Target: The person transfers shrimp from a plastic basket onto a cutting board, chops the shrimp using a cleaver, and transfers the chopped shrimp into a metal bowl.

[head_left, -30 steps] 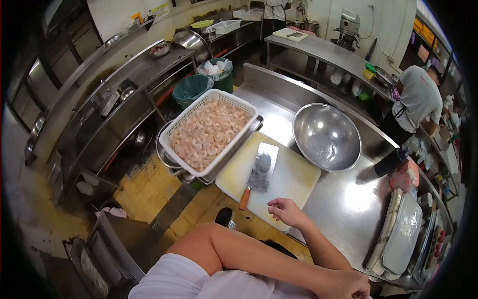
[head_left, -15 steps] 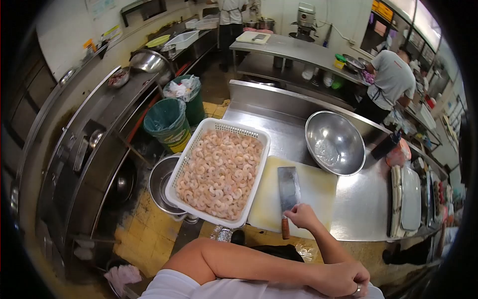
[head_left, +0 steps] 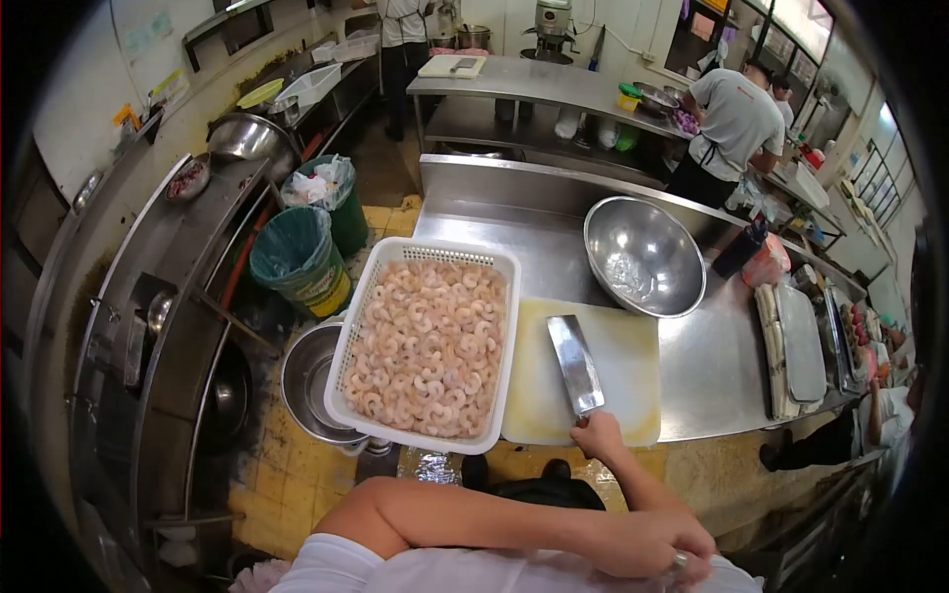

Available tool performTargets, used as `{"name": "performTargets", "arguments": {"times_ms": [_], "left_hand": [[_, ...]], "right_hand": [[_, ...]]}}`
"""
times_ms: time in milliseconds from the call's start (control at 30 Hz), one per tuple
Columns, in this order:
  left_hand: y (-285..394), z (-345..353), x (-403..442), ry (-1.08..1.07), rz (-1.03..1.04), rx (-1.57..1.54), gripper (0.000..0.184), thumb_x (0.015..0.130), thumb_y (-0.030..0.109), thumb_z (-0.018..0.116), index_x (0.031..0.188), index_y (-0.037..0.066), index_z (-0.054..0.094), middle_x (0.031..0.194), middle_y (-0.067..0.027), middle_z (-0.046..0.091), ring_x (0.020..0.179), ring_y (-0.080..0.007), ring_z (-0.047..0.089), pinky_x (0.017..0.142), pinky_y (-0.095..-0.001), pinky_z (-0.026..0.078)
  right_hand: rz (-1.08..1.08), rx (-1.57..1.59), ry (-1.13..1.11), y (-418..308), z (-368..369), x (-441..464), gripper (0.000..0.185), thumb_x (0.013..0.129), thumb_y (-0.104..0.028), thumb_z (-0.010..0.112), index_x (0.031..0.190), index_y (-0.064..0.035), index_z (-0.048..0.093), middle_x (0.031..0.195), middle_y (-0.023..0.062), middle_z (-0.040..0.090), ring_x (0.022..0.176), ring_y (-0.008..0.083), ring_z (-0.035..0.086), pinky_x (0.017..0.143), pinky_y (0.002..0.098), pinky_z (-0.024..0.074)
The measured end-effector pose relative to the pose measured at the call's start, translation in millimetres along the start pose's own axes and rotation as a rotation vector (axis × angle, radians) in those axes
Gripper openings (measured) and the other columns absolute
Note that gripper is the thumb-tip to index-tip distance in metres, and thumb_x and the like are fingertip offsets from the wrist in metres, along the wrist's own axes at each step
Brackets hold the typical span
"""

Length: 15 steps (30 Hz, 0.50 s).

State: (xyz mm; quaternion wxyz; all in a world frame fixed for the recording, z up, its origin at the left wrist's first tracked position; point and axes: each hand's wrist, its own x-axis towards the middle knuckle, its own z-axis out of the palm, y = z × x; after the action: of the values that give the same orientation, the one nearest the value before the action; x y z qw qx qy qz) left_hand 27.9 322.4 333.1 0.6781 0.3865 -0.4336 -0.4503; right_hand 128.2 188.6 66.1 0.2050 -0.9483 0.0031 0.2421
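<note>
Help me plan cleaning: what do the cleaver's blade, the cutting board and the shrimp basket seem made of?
Cleaver blade: metal, probably steel, shiny, with bright reflections.
Cutting board: probably plastic, dull white with yellowed areas, no visible grain.
Basket: likely molded plastic, white, with smooth rim and perforated sides.

one cleaver (head_left: 574, 364), two cutting boards (head_left: 635, 395), one white basket (head_left: 510, 341) and two hands: one left hand (head_left: 660, 550), one right hand (head_left: 599, 436). the shrimp (head_left: 430, 346) are too many to count. one large metal bowl (head_left: 645, 252) sits on the tabletop (head_left: 707, 381), along with one dark bottle (head_left: 741, 249). there are two green bins (head_left: 301, 259), one yellow-green basin (head_left: 260, 94), one mixer (head_left: 553, 22), and at least four other people (head_left: 733, 117).
</note>
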Motion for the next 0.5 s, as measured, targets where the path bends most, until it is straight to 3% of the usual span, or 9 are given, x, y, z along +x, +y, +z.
{"name": "performTargets", "arguments": {"times_ms": [33, 100, 133, 200, 233, 267, 300, 367, 500], "left_hand": [[20, -11, -23, 0.043, -0.042, -0.123, 0.026, 0.102, 0.024, 0.068, 0.108, -0.001, 0.07, 0.094, -0.0087, 0.069, 0.091, -0.0146, 0.065, 0.083, -0.0312, 0.052], [11, -56, -61, 0.506, -0.049, 0.225, 0.024, 0.1, 0.023, 0.071, 0.11, 0.001, 0.071, 0.094, -0.0087, 0.069, 0.095, -0.0151, 0.066, 0.087, -0.0315, 0.053], [16, -81, -82, 0.748, -0.094, 0.287, 0.024, 0.098, 0.022, 0.074, 0.11, 0.002, 0.072, 0.095, -0.0096, 0.07, 0.097, -0.0165, 0.066, 0.09, -0.032, 0.053], [-50, -173, -133, 1.332, -0.142, 0.903, 0.027, 0.091, 0.024, 0.076, 0.107, 0.003, 0.075, 0.101, -0.016, 0.075, 0.101, -0.0321, 0.07, 0.095, -0.041, 0.055], [-56, -204, -166, 1.365, -0.429, 1.234, 0.035, 0.093, 0.029, 0.073, 0.121, 0.007, 0.074, 0.121, -0.0175, 0.071, 0.117, -0.0348, 0.065, 0.104, -0.0457, 0.051], [-74, -221, -193, 1.384, -0.565, 1.365, 0.043, 0.091, 0.032, 0.073, 0.129, 0.012, 0.07, 0.133, -0.0177, 0.065, 0.126, -0.0359, 0.059, 0.109, -0.0484, 0.048], [-83, -230, -207, 1.395, -0.702, 1.502, 0.053, 0.089, 0.036, 0.074, 0.137, 0.016, 0.067, 0.144, -0.018, 0.059, 0.134, -0.037, 0.054, 0.113, -0.0511, 0.044], [-83, -222, -205, 1.269, -0.938, 1.528, 0.063, 0.085, 0.037, 0.077, 0.144, 0.021, 0.061, 0.149, -0.0185, 0.052, 0.139, -0.0389, 0.047, 0.116, -0.0538, 0.04], [-70, -212, -188, 1.115, -1.216, 1.413, 0.073, 0.079, 0.041, 0.079, 0.147, 0.024, 0.058, 0.145, -0.0207, 0.052, 0.141, -0.041, 0.044, 0.116, -0.0583, 0.039]], "right_hand": [[0.028, 0.068, 0.056, 3, -1, -2, 0.033, 0.08, -0.023, 0.076, 0.095, 0.0062, 0.071, 0.088, 0.0261, 0.073, 0.089, 0.0374, 0.076, 0.08, 0.0451, 0.0601], [-0.221, 0.38, 0.271, 81, 46, 31, 0.028, 0.082, -0.02, 0.071, 0.095, 0.006, 0.07, 0.081, 0.0212, 0.072, 0.078, 0.0321, 0.074, 0.075, 0.0427, 0.0596], [-0.134, 0.351, 0.294, 67, 25, 14, 0.024, 0.084, -0.018, 0.071, 0.093, 0.0048, 0.068, 0.078, 0.0159, 0.07, 0.073, 0.0265, 0.07, 0.071, 0.0402, 0.0577], [-0.008, 0.401, 0.279, 50, -7, -13, 0.021, 0.086, -0.016, 0.071, 0.091, 0.0031, 0.065, 0.074, 0.0089, 0.067, 0.068, 0.0197, 0.064, 0.066, 0.037, 0.0544], [0.03, 0.479, 0.244, 58, -11, -16, 0.021, 0.087, -0.016, 0.073, 0.089, 0.0025, 0.063, 0.074, 0.0072, 0.065, 0.068, 0.0184, 0.062, 0.064, 0.0363, 0.053], [0.069, 0.556, 0.208, 65, -15, -20, 0.022, 0.087, -0.017, 0.074, 0.088, 0.0019, 0.062, 0.073, 0.0056, 0.063, 0.068, 0.0172, 0.06, 0.063, 0.0357, 0.0515], [0.055, 0.544, 0.211, 66, -21, -26, 0.028, 0.087, -0.021, 0.075, 0.088, 0.0037, 0.063, 0.074, 0.0095, 0.064, 0.068, 0.0202, 0.061, 0.065, 0.0374, 0.0522], [0.029, 0.515, 0.219, 65, -31, -41, 0.04, 0.086, -0.031, 0.077, 0.087, 0.0072, 0.064, 0.074, 0.0175, 0.066, 0.07, 0.0264, 0.063, 0.069, 0.041, 0.0534], [0.018, 0.578, 0.191, 58, -50, -57, 0.044, 0.086, -0.034, 0.079, 0.086, 0.007, 0.062, 0.074, 0.0168, 0.065, 0.069, 0.0256, 0.062, 0.068, 0.0411, 0.0525]]}}
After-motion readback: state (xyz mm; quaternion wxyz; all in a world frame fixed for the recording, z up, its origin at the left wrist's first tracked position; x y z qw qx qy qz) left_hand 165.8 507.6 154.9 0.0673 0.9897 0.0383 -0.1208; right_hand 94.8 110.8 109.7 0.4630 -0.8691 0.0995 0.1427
